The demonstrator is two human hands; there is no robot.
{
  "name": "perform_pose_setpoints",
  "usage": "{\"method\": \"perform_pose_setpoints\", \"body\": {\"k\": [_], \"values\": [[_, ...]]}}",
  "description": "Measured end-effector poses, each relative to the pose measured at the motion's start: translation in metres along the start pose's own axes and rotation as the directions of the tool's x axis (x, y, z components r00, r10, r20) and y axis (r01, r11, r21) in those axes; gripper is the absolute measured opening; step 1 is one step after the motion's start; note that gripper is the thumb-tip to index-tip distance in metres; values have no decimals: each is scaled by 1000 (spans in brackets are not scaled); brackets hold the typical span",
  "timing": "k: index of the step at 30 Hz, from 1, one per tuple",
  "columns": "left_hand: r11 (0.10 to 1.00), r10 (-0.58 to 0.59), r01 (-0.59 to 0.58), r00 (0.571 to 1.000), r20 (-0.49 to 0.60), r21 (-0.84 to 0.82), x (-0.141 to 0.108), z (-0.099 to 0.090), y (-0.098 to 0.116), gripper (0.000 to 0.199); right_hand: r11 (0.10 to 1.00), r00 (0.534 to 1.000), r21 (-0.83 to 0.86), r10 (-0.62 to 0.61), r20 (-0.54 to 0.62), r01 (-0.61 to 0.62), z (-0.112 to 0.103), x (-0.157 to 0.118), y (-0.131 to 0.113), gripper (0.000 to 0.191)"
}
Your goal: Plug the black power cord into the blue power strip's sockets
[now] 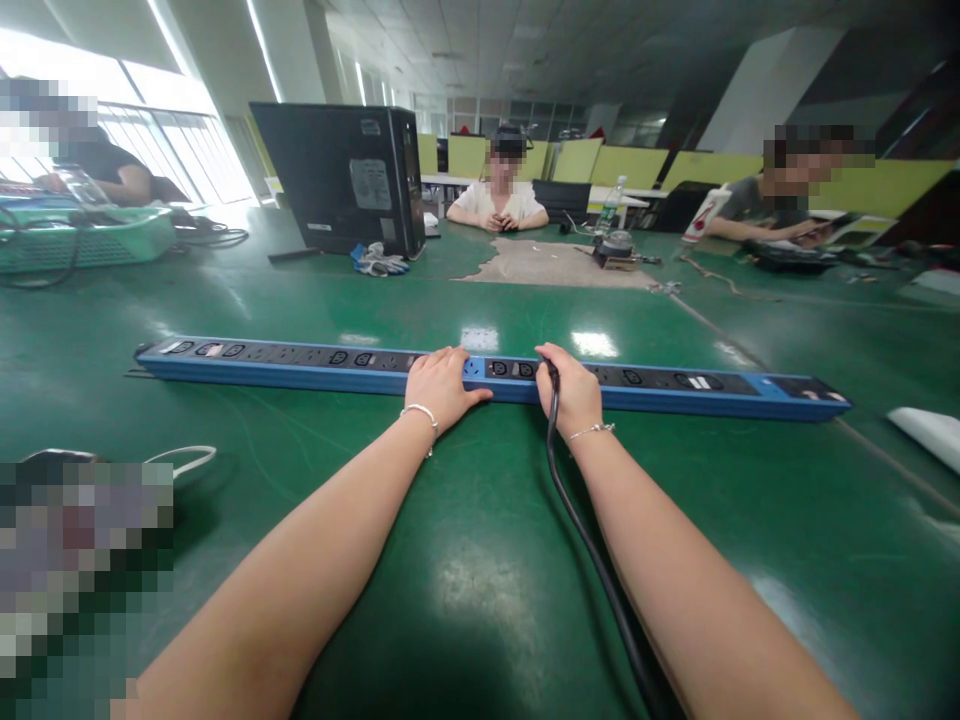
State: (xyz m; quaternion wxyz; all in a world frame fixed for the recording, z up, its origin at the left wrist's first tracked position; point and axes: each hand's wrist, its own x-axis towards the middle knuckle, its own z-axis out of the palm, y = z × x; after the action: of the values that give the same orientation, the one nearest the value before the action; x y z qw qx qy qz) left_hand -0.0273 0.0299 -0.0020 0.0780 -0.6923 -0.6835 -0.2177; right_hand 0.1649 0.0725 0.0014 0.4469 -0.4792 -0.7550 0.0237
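A long blue and black power strip [352,382] with rows of sockets lies crosswise on the green table. My left hand [442,386] grips it near the middle, fingers over the top and thumb along the front side. Just right of that, my right hand [574,388] is closed around the end of a black power cord [556,455], right at the strip's socket face. The hand hides the cord's plug, so I cannot tell whether it sits in a socket. From there the cord runs down toward me beside my right forearm.
A black computer case [337,180] stands behind the strip, with gloves [379,260] beside it. Left is a green basket [82,243] with cables. A bottle [706,213] and a small device [616,248] stand farther back. Several people sit around the table [480,560].
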Motion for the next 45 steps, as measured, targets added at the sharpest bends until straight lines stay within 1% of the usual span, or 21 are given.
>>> {"method": "perform_pose_setpoints", "body": {"k": [3, 6, 8, 10, 13, 15, 20, 23, 26, 32, 34, 36, 38, 39, 40, 42, 45], "values": [[1000, -7, 7, 1000, 11, 3, 0, -1, 1, 65, 1000, 1000, 9, 1, -22, -1, 3, -1, 1, 32], [1000, -6, 5, 1000, 18, 7, 0, -1, 1, 65, 999, 998, 0, 50, -38, -51, 2, -2, 3, 33], [1000, -7, 7, 1000, 18, 9, 0, 0, 0, 66, 997, 997, -18, 77, -29, -77, 0, -3, 4, 33], [1000, -2, 2, 1000, 11, 9, 0, 0, 0, 67, 998, 999, -46, 49, -8, -49, -2, -5, 7, 33], [1000, 4, -4, 1000, 6, 12, 0, -1, 1, 65, 993, 998, -106, -40, 44, 44, -7, -9, 11, 34], [1000, -2, 2, 1000, 9, 18, -1, -2, 2, 64, 988, 995, -138, -63, 74, 73, -9, -11, 12, 34], [999, -7, 7, 1000, 12, 34, -1, -2, 2, 66, 990, 998, -140, -9, 60, 18, -9, -13, 10, 35], [999, -11, 10, 1000, 13, 41, 0, -1, 2, 66, 987, 998, -149, 67, 21, -63, -4, -11, 8, 39], [999, -23, 22, 999, 28, 49, 0, -2, 2, 67, 983, 990, -120, 137, -27, -139, 1, -9, 8, 37], [999, -10, 9, 1000, 24, 49, 1, -1, 3, 69, 989, 984, -35, 142, -107, -146, 6, -10, 13, 34], [999, 2, -2, 1000, 16, 46, 1, 0, 4, 68, 987, 972, -2, 158, -171, -161, 2, -7, 12, 37], [999, 11, -12, 1000, 17, 40, 1, 0, 5, 67, 982, 939, 54, 189, -288, -182, -8, 1, 14, 42], [999, 11, -12, 1000, 26, 36, 1, -1, 6, 66, 977, 884, 115, 210, -417, -178, -24, 11, 24, 45], [999, 9, -10, 1000, 30, 36, 1, -1, 6, 66, 977, 871, 132, 207, -446, -165, -34, 15, 33, 45], [999, 5, -7, 999, 32, 37, 1, -1, 7, 65, 978, 870, 144, 202, -450, -153, -44, 18, 44, 44], [999, -2, 0, 999, 34, 39, 1, -2, 7, 66, 968, 863, 184, 235, -448, -168, -65, 18, 75, 45], [999, 0, -1, 999, 33, 39, 1, -1, 6, 66, 948, 865, 204, 309, -396, -245, -87, 8, 124, 44]]}}
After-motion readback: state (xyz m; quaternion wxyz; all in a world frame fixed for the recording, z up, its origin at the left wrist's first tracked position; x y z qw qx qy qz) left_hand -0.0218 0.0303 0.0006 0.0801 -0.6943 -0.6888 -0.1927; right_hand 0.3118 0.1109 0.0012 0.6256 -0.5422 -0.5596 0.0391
